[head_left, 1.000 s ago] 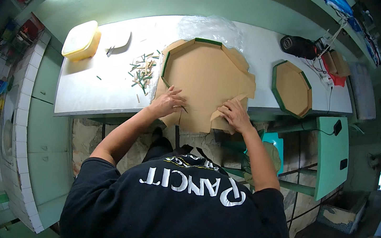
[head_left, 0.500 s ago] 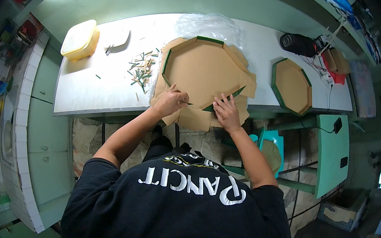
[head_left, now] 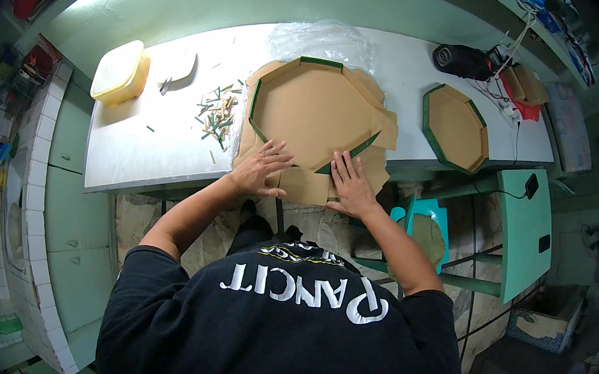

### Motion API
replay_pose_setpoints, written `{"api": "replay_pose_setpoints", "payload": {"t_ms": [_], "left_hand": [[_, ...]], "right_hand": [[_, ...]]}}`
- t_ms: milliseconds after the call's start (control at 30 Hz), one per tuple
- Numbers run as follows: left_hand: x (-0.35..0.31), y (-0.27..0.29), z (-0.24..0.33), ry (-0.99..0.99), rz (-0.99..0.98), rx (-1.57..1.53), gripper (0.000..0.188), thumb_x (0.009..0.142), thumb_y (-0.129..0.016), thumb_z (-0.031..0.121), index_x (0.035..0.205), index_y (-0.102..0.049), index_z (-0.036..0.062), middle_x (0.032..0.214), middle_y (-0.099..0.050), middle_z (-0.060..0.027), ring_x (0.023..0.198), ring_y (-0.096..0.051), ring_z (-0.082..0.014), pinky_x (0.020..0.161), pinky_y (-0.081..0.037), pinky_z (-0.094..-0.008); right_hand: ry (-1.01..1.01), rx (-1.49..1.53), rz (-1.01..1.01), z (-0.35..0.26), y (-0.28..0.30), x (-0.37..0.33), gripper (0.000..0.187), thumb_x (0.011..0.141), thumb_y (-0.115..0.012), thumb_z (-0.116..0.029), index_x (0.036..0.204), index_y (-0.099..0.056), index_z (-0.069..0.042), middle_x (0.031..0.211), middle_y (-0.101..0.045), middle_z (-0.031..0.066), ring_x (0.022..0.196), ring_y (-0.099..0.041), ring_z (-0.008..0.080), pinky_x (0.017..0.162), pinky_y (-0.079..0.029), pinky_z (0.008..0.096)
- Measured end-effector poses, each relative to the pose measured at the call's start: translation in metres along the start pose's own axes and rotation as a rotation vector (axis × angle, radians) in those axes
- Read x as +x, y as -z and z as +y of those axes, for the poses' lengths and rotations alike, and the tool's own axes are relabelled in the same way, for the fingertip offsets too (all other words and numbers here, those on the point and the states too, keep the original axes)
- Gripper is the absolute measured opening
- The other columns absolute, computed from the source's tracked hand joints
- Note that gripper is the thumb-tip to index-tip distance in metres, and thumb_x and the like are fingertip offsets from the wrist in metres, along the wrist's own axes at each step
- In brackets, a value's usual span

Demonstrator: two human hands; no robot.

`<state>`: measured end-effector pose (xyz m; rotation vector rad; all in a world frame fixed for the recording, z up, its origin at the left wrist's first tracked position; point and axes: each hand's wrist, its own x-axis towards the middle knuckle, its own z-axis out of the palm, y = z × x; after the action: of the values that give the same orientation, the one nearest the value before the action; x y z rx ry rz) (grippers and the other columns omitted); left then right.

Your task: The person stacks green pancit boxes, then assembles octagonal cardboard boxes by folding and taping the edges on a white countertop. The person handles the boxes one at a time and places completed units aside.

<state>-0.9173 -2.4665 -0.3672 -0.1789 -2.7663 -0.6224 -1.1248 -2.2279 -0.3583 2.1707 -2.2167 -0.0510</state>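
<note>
A brown cardboard octagonal tray (head_left: 317,114) with green edging lies in front of me at the table's near edge. Several of its sides stand up, while a near flap (head_left: 305,188) lies folded out toward me. My left hand (head_left: 262,170) rests on the tray's near left side, fingers spread and holding nothing. On the other side of the flap, my right hand (head_left: 352,184) lies with fingers stretched out over the near right corner, where a green-edged strip slants up. Clear plastic sheeting (head_left: 322,42) lies crumpled behind the tray.
Small green and brown offcuts (head_left: 218,114) are scattered left of the tray. Farther left are a yellow tub (head_left: 120,74) and a white lid (head_left: 177,65). To the right lie a smaller octagonal tray (head_left: 455,128), a black speaker (head_left: 461,61) and cables. A teal stool (head_left: 441,215) stands below.
My left hand has opened from a pinch near the tray's edge and now lies spread. My right hand has shifted slightly toward me and flattened. The view has moved a little.
</note>
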Motion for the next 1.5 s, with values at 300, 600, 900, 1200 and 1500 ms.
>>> {"api": "replay_pose_setpoints", "payload": {"t_ms": [300,600,900,1200,1500], "left_hand": [[0.013,-0.006,-0.001,0.221,0.047,0.022,0.03,0.085,-0.066,0.025,0.108,-0.063,0.0067,0.107,-0.066,-0.0098,0.123,-0.051,-0.0272,0.114,-0.019,-0.0534],[0.024,-0.02,0.005,0.312,0.255,0.009,0.027,0.085,-0.066,0.031,0.104,-0.067,0.0128,0.103,-0.061,-0.0049,0.111,-0.055,-0.0225,0.111,-0.022,-0.0527],[0.02,-0.028,0.004,0.248,0.068,0.272,0.029,0.079,-0.068,0.036,0.101,-0.068,0.0169,0.104,-0.061,-0.0003,0.119,-0.05,-0.0203,0.112,-0.016,-0.0585],[0.028,0.014,0.033,0.43,0.426,0.147,0.036,0.08,-0.07,0.039,0.1,-0.065,0.01,0.104,-0.063,-0.0078,0.117,-0.051,-0.0259,0.11,-0.025,-0.0513],[0.045,-0.028,0.034,1.099,0.841,-1.636,0.042,0.09,-0.062,0.028,0.12,-0.047,0.0036,0.114,-0.06,-0.0101,0.097,-0.063,-0.0264,0.074,-0.056,-0.0379]], "right_hand": [[-0.123,0.208,0.397,0.014,-0.009,0.026,0.037,0.084,-0.063,-0.039,0.104,-0.066,-0.008,0.1,-0.065,0.0064,0.109,-0.054,0.0259,0.114,-0.016,0.0548],[-0.373,0.589,0.263,0.016,-0.012,0.054,0.027,0.09,-0.056,-0.035,0.086,-0.068,-0.012,0.08,-0.064,0.0019,0.093,-0.06,0.0219,0.109,-0.024,0.0513],[0.035,0.272,0.312,0.01,-0.017,0.037,0.024,0.077,-0.069,-0.025,0.092,-0.062,-0.008,0.096,-0.058,0.0075,0.102,-0.053,0.0277,0.099,-0.035,0.0449],[0.004,0.166,0.484,0.004,0.01,0.059,0.021,0.063,-0.067,-0.016,0.081,-0.058,-0.011,0.081,-0.053,0.0043,0.086,-0.053,0.0233,0.08,-0.038,0.0384],[0.02,-0.03,0.567,-0.058,0.07,0.071,0.016,0.076,-0.066,-0.024,0.088,-0.064,-0.014,0.083,-0.054,0.0014,0.087,-0.052,0.0183,0.085,-0.036,0.0394]]}}
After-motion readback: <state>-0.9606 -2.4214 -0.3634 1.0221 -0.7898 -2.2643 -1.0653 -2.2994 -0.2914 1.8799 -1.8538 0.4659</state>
